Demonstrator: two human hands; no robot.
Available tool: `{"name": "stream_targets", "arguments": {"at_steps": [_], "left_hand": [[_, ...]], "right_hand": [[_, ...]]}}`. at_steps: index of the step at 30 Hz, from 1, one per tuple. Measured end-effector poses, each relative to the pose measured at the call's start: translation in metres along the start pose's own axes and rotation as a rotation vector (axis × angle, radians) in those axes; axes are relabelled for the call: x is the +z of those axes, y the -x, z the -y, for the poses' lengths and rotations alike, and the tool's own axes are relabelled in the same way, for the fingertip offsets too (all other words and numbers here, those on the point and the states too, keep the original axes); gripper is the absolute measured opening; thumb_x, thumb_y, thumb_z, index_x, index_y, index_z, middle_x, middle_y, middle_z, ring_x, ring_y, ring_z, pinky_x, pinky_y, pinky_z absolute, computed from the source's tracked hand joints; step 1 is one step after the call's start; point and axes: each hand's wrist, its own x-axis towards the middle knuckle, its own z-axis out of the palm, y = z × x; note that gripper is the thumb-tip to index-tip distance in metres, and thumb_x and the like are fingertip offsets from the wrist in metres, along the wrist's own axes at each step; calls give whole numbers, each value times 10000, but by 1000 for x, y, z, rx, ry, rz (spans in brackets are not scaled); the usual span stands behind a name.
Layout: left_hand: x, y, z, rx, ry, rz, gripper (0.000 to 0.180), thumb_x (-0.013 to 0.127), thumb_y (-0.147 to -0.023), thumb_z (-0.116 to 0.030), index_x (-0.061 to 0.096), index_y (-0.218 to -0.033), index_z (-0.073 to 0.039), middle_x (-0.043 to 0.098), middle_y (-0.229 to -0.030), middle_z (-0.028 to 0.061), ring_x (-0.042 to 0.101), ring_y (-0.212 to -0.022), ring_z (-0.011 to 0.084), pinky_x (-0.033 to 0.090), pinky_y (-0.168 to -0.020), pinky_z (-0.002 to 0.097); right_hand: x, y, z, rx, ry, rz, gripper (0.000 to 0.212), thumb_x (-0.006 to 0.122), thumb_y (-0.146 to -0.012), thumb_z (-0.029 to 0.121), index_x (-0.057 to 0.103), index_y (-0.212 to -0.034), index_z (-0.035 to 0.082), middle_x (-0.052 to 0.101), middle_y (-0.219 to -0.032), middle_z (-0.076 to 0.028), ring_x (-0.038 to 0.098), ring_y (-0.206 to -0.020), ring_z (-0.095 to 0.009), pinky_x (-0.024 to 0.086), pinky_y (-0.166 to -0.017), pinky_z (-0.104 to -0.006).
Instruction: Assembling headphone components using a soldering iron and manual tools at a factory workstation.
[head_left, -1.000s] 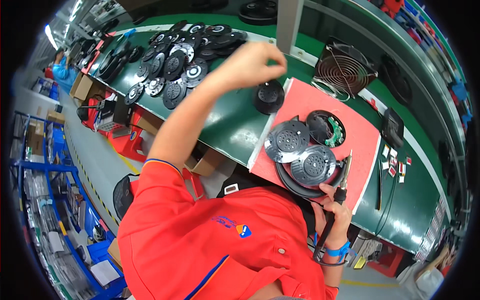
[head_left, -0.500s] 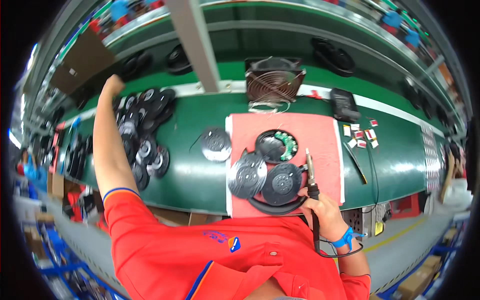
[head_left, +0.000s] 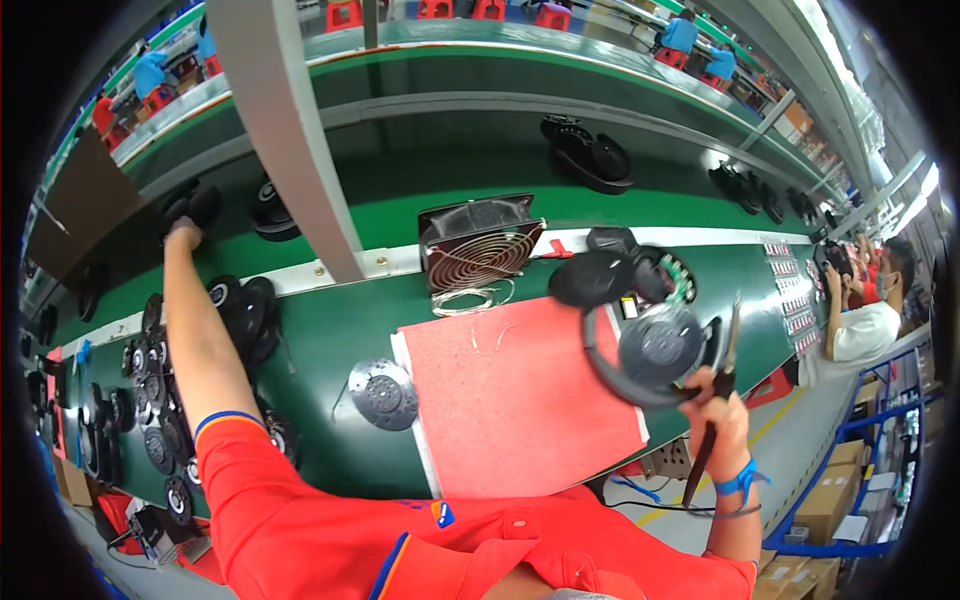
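My left hand [head_left: 184,232] reaches across the belt at far left and meets a black round housing [head_left: 203,203]; its fingers are too hidden to read. My right hand [head_left: 720,420], closed, grips a soldering iron [head_left: 726,384], tip up. The same hand holds a black ring-shaped housing [head_left: 612,372] at its edge, raised at the bench's right. With it hang a black disc with a hole pattern [head_left: 660,345], a smooth dark disc [head_left: 592,278] and a green curved circuit board [head_left: 680,280]. A clear-rimmed perforated disc [head_left: 383,394] with a wire lies left of the pink mat [head_left: 520,410].
A square fan [head_left: 482,250] stands behind the mat, beside a grey post [head_left: 290,130]. Several black round parts [head_left: 155,390] crowd the bench's left. More housings [head_left: 590,155] sit on the green belt. At far right, a person in white [head_left: 865,325] works near rows of small parts [head_left: 793,295].
My right hand has lifted the ring-shaped housing and its parts off the pink mat and carried them right. My left hand has reached the housing on the belt. The view has shifted.
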Motion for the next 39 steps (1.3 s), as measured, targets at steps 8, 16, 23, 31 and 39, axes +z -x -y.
{"name": "stream_targets", "arguments": {"at_steps": [8, 16, 23, 31, 39], "left_hand": [[-10, 13, 114, 93, -96, -580, 304, 533, -822, -118, 501, -1114, -41, 599, -1057, 243, 580, -956, 434, 489, -809, 491], [-143, 243, 104, 293, 181, -992, 248, 546, -898, -181, 476, -1114, -82, 621, -894, 210, 609, -775, 388, 460, -633, 439], [-127, 454, -20, 290, 956, -22, 462, 520, -800, -57, 464, -1253, 16, 519, -767, 10, 466, -641, 67, 404, -569, 216], [-27, 500, -172, 661, 882, 562, 408, 622, -840, -240, 530, -1145, 15, 596, -667, 154, 602, -611, 255, 459, -590, 358], [-8, 503, -195, 964, 539, -411, 262, 639, -795, -253, 637, -921, -23, 587, -884, 144, 547, -893, 330, 478, -778, 419]], "right_hand": [[-59, -191, -98, -503, 669, -211, 277, 616, -743, -125, 442, -910, 12, 551, -885, -157, 543, -754, -320, 463, -728, -296], [-85, -307, -191, -426, 704, -172, 294, 591, -744, -87, 433, -953, 48, 510, -864, -181, 513, -821, -409, 432, -722, -414], [-56, -227, -104, -638, 608, -82, 253, 604, -783, -92, 438, -934, 24, 581, -966, -148, 561, -874, -228, 424, -826, -259], [-13, -96, -37, -654, 353, 161, 315, 592, -764, -149, 412, -935, 45, 567, -1206, -205, 589, -1074, -280, 423, -933, -346], [25, -21, -43, -625, 207, 322, 352, 674, -695, -110, 445, -909, 51, 591, -1153, -211, 630, -987, -321, 491, -819, -349]]}}
